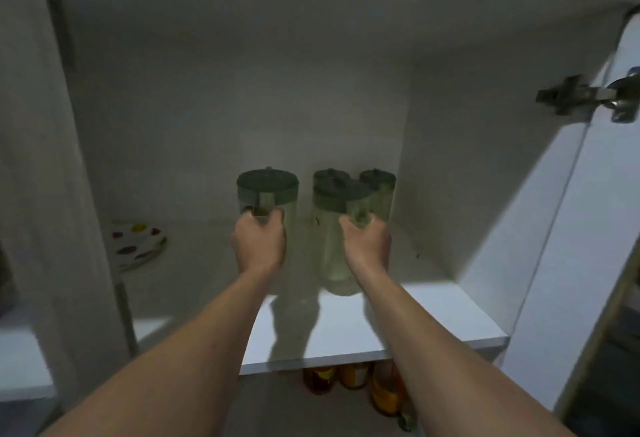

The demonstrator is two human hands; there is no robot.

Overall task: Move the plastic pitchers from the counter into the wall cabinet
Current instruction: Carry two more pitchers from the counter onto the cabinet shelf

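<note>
Both my arms reach into the open wall cabinet. My left hand [260,242] grips the handle of a clear plastic pitcher with a green lid [267,190], standing on the white shelf [346,325]. My right hand [366,244] grips the handle of a second green-lidded pitcher [334,228], upright beside the first. Behind that one, at the back right of the shelf, stand two more pitchers of the same kind [379,190], one mostly hidden [325,175].
A white plate with coloured spots [136,242] lies at the shelf's left. The cabinet door is swung open at the right on a metal hinge [588,99]. Amber bottles [384,391] stand below the shelf. A cabinet divider [48,159] rises at the left.
</note>
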